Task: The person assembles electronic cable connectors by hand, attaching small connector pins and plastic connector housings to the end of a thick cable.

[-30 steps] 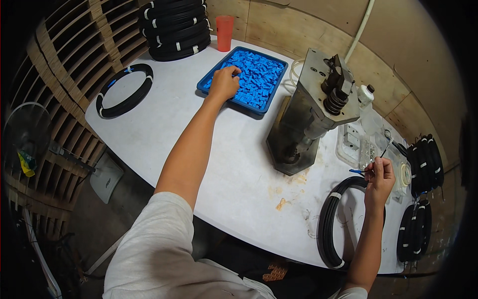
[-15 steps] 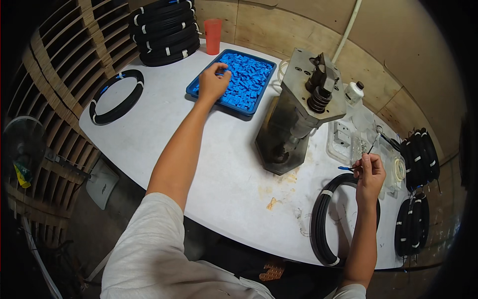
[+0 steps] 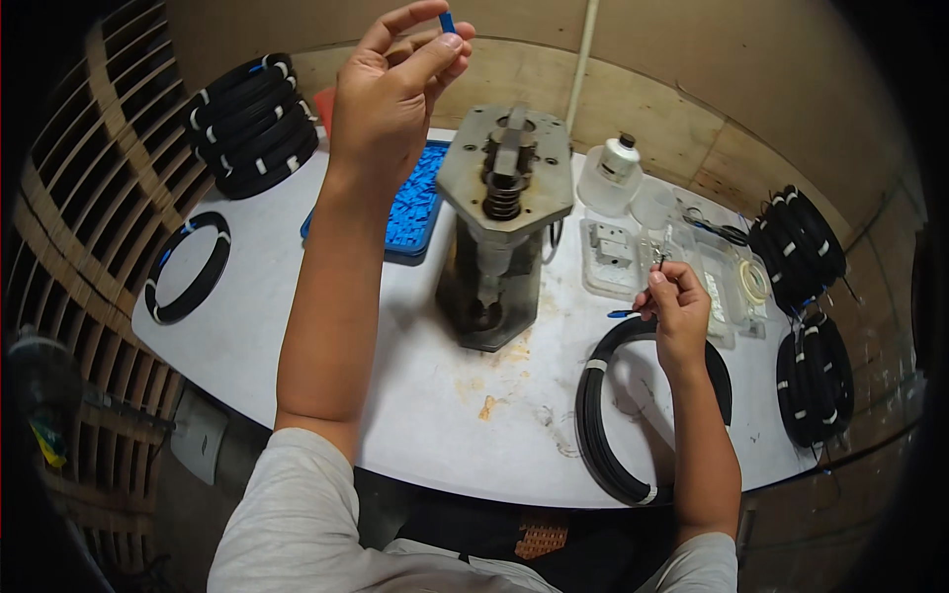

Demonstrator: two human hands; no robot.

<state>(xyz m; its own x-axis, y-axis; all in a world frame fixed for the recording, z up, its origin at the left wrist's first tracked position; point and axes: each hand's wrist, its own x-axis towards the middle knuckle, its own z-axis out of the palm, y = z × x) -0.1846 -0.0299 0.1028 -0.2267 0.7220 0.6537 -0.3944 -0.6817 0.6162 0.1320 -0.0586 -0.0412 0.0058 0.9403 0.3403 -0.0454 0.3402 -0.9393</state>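
My left hand [image 3: 395, 94] is raised high, with a small blue plastic piece [image 3: 448, 22] pinched between thumb and fingers. Beneath that forearm lies a blue tray [image 3: 407, 258] heaped with similar blue pieces [image 3: 413, 212], partly hidden by the arm. My right hand [image 3: 678, 308] grips a thin black cable end over a black cable coil [image 3: 591, 420]. A blue tip [image 3: 622, 313] sticks out to the left of these fingers, and a dark wire end with what looks like metal rises above them.
A metal press [image 3: 504, 188] stands mid-table between my arms. Behind my right hand are clear plastic boxes [image 3: 611, 259] and a white bottle [image 3: 619, 160]. Stacked black coils [image 3: 255, 128] stand at far left, a single coil [image 3: 190, 269] nearer, and more coils [image 3: 799, 247] at right.
My left hand has risen from the tray, bringing up a blue piece. My right hand still holds the cable end. The whole view has shifted with my head.
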